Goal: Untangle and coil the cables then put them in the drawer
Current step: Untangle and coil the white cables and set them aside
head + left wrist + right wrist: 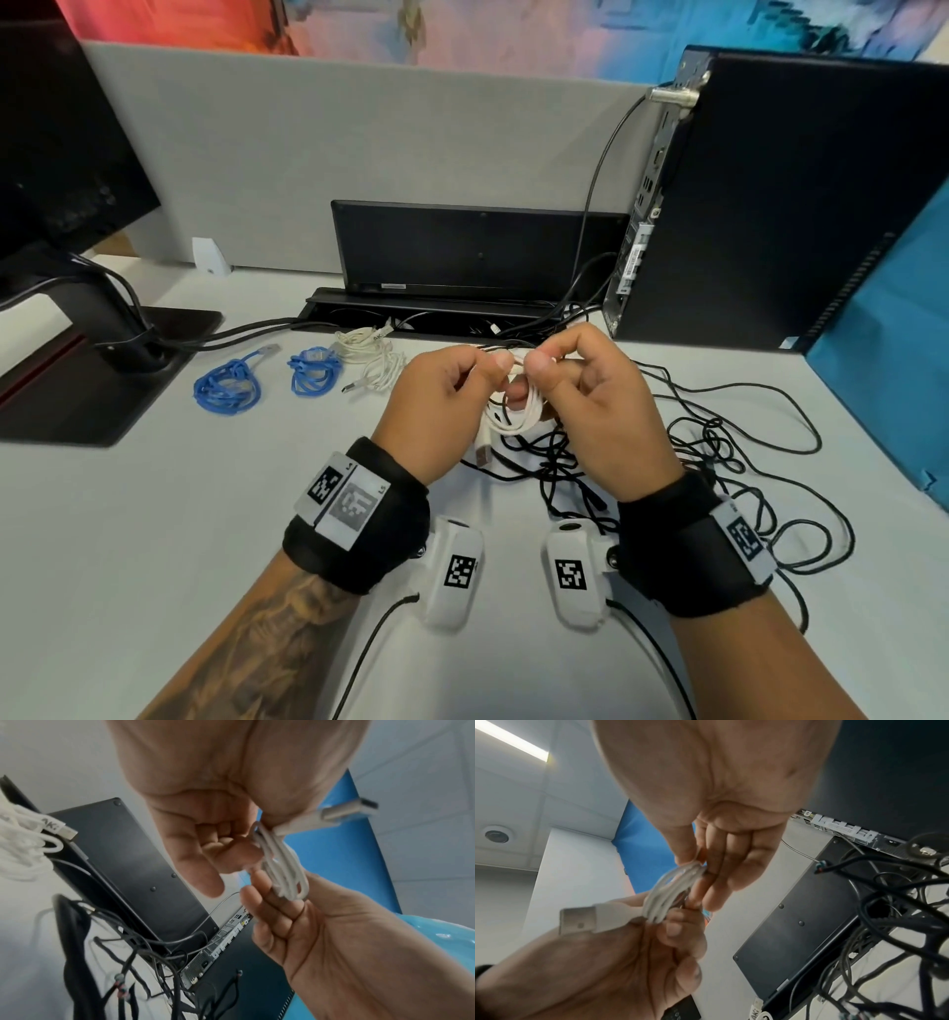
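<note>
Both wrists wear black bands with white marker tags, raised over a white desk (pixel 128 514). Left hand (pixel 436 406) and right hand (pixel 601 406) face each other, thumbs and fingers pinched together on a small white cable coil (pixel 518 416) held in the air between them; its USB plug (pixel 482 456) hangs just below the left palm. Under and right of the hands, a loose black cable tangle (pixel 719 452) sprawls on the desk, partly hidden by the right wrist. Left of the hands: two blue coiled cables (pixel 228 385), a white cable bundle (pixel 372 360) beside them. Behind, an open cable tray (pixel 436 318) with dark cords, a black panel (pixel 462 246) upright in it. Monitor base (pixel 102 370) far left, black PC tower (pixel 770 205) right, blue sheet (pixel 893 334) at right edge. Grey partition (pixel 359 144) at back. Drawer not in view.
</note>
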The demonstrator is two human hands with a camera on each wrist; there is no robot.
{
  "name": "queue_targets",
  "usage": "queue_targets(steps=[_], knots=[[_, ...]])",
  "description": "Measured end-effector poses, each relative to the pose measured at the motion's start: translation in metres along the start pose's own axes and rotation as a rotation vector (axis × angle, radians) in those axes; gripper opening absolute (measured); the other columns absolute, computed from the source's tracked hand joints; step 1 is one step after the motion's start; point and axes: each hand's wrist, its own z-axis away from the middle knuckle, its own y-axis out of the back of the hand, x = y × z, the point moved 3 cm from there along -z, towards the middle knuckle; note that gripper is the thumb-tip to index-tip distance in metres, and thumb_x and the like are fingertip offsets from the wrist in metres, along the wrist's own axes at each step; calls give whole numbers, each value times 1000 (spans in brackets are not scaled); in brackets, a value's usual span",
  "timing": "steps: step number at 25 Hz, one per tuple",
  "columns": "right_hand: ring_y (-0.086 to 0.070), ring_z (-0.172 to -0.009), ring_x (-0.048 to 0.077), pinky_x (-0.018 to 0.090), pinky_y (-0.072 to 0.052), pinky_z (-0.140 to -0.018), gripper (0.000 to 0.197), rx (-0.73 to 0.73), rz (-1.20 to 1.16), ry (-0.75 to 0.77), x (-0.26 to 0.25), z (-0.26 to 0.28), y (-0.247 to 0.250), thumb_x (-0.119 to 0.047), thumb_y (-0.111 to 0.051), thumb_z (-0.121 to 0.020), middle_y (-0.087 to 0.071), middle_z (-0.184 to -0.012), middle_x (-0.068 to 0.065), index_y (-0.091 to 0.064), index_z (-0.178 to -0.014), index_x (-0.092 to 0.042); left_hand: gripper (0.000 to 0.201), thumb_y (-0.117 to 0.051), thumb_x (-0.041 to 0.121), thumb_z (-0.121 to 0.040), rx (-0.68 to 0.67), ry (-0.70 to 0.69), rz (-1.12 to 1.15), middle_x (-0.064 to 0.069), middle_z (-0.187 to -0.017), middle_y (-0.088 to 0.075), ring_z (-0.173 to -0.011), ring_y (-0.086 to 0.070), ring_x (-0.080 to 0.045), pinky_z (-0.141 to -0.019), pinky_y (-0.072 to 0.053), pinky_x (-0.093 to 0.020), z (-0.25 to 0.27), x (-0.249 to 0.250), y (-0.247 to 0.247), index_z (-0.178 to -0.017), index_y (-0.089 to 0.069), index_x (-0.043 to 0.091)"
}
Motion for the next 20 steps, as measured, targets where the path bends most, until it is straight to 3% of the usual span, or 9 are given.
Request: queue_targets(steps=[2, 5, 9, 12, 15, 20], knots=[[-73, -76, 29, 47, -57, -71, 13, 40, -4, 9, -2, 0, 2, -27, -53, -104, -76, -80, 10, -54, -99, -16, 17, -62, 27, -97, -50, 44, 127, -5, -79, -74, -64, -64, -24, -59, -58, -41, 0, 0, 0, -91, -75, 17], [-73, -73, 34, 44, -57, -66, 10, 85, -55, -3, -4, -1, 5, -22, -50, -106, -76, -80, 15, -52, -98, -17, 18, -64, 12, -95, -113, 97, 255, -11, -87, -76, -68, -67, -24, -54, -59, -34, 0, 1, 0, -110, -71, 6], [-74, -68, 30, 38, -59, -60, 10, 145, -142, -11, -8, -3, 11, -18, -49, -106, -77, -81, 15, -51, -98, -12, 16, -63, 13, -95, -105, 10, 213, -12, -84, -73, -67, -64, -19, -56, -58, -36, -1, 5, 2, -105, -75, 9], [-74, -61, 22, 25, -55, -55, 13, 175, -345, -109, -8, -6, 11, -19, -47, -106, -77, -78, 14, -52, -99, -10, 20, -63, 9, -95, -145, -102, 188, -1, -94, -76, -83, -69, -11, -74, -54, -21, 0, 15, 7, -110, -74, 13], [-70, -55, 15, 23, -55, -53, 15, 151, -483, -176, -13, -9, 6, -20, -45, -106, -76, -72, 10, -53, -101, -8, 23, -64, 9, -94, -132, -206, 111, 4, -105, -75, -99, -69, -8, -87, -53, -21, 0, 27, 13, -115, -73, 12], [-68, -56, 13, 24, -57, -54, 19, -15, -645, -321, -22, -16, -3, -22, -44, -106, -73, -73, 10, -57, -102, -8, 21, -66, 14, -93, -80, -295, -113, 10, -91, -69, -85, -62, -2, -78, -46, -11, -1, 43, 34, -111, -75, 20]])
